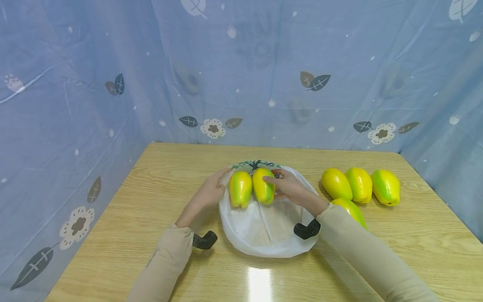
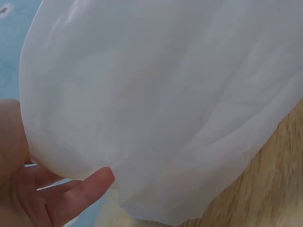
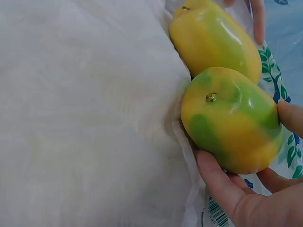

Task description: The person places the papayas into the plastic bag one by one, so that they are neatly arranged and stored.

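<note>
A white bag [image 1: 266, 226] lies flat on the wooden surface [image 1: 124, 235], its printed mouth turned toward the blue curtain [image 1: 113, 75] at the back. Two yellow-green papayas sit side by side at that mouth, stems pointing back along the bag. The right hand [image 1: 292, 191] holds the right-hand papaya [image 1: 263, 186]: the right wrist view shows the thumb under the fruit and fingers curled over its far side, so the grip is wrapped round it, with the fruit pressed up against the bunched white film. The left-hand papaya [image 1: 240, 188] touches its neighbour and rests partly on the bag.

The left hand [image 1: 210, 192] is at the bag's left edge, just beside the left-hand papaya. In the left wrist view its fingers [image 2: 78, 194] lie fairly straight under a fold of the white film, touching it; I cannot tell whether the thumb pinches the film from the other side.

To the right of the bag, well apart from it, three more papayas [image 1: 360, 185] lie in a row on the surface, touching one another, and a fourth papaya [image 1: 351, 209] lies nearer, half hidden behind the right sleeve [image 1: 362, 251]. A black strap piece shows at each wrist.
</note>
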A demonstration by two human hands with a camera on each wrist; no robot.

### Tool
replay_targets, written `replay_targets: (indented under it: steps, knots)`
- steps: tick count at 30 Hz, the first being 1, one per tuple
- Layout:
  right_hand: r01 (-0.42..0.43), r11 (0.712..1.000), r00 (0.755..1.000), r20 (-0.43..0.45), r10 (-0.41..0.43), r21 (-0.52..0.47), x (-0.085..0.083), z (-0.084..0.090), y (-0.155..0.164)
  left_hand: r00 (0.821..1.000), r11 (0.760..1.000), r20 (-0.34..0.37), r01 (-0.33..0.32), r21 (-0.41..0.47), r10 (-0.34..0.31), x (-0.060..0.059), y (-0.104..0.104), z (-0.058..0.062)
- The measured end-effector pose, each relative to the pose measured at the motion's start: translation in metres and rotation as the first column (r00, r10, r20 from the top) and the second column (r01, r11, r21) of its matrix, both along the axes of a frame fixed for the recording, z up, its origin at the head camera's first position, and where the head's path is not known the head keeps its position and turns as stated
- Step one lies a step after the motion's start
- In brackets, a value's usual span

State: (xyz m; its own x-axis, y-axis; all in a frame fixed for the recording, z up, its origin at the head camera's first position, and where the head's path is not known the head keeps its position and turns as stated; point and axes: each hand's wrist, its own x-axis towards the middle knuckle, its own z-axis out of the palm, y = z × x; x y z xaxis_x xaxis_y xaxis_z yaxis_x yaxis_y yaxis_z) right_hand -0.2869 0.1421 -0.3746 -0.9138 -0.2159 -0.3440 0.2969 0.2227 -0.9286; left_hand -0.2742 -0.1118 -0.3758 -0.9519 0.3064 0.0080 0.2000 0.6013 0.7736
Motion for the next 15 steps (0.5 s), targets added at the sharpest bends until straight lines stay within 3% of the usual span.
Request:
replay_targets:
  steps: [6, 15]
  knots:
    - [-0.035, 0.999, 0.999, 0.016, 0.034, 0.006, -0.003, -0.002, 0.004, 1.0, 1.0, 0.008, -0.007, -0.004, 0.007, 0.0, 0.0, 0.0]
    - [-0.074, 0.991, 0.997, 0.034, 0.071, 0.11, -0.001, 0.007, 0.015, 1.0, 1.0, -0.007, -0.001, -0.001, 0.001, 0.002, 0.0, 0.0]
